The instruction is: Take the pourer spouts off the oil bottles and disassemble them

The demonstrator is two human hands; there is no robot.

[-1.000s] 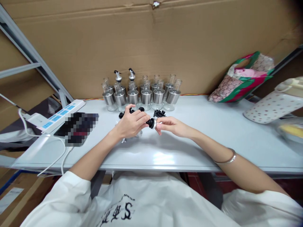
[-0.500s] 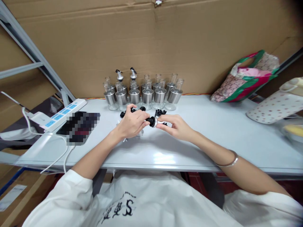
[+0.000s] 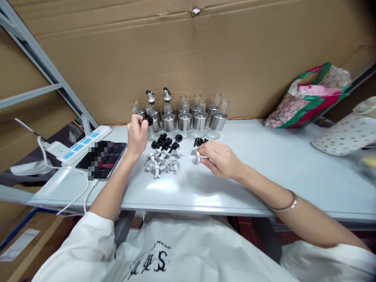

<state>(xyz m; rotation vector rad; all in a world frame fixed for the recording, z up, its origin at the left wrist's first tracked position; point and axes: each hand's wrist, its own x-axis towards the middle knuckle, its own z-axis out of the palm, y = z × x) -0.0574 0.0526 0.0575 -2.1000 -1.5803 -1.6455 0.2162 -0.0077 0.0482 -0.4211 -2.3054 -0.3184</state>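
Note:
My left hand (image 3: 138, 132) is raised in front of the leftmost bottles, pinching a black rubber stopper (image 3: 148, 120). Lower and to the right, my right hand (image 3: 219, 157) grips a silver pourer spout (image 3: 195, 157) over the table, its round flange and pale stem pointing left. Between the hands lies a heap of silver pourer spouts (image 3: 158, 163). Just behind it is a pile of black stoppers (image 3: 165, 141). Small black caps (image 3: 200, 141) lie beyond my right fingers. Two rows of glass bottles with metal sleeves (image 3: 185, 122) stand behind, two of them topped with pourers (image 3: 167, 95).
A phone (image 3: 114, 156) with a cable and a power strip (image 3: 86, 144) lie at the left of the table (image 3: 264, 172). At the right stand a patterned bag (image 3: 296, 105) and a white spotted container (image 3: 340, 135). Cardboard (image 3: 132, 51) rises behind the bottles.
The black stopper and the silver spout were together between my hands; now they are apart. My left hand has moved left and up with the stopper, uncovering the piles. My right hand keeps the spout.

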